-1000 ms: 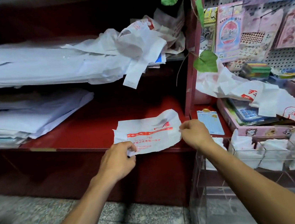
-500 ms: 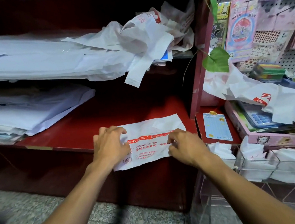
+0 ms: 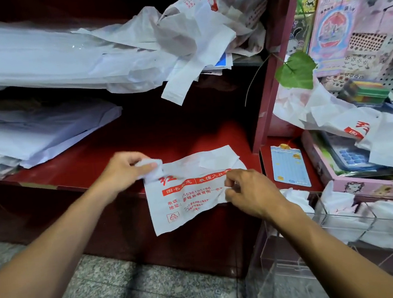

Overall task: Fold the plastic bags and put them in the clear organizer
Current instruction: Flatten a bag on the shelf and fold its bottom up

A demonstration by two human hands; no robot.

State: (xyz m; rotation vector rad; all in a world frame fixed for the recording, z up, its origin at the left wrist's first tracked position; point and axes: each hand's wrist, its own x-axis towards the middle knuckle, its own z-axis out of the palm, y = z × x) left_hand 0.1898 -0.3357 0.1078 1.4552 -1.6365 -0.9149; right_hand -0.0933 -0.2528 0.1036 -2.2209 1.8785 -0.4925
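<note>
On the red shelf's (image 3: 88, 167) front edge: printed plastic bag (image 3: 191, 194), lower half hanging over. Left hand (image 3: 125, 170) pinches its upper-left corner; right hand (image 3: 247, 190) pinches the right edge. Best to square the corners and crease flat on the shelf. Clear organizer (image 3: 349, 229) sits low right, already holding folded bags. Loose bags (image 3: 191, 33) dangle overhead, near the work.
</note>
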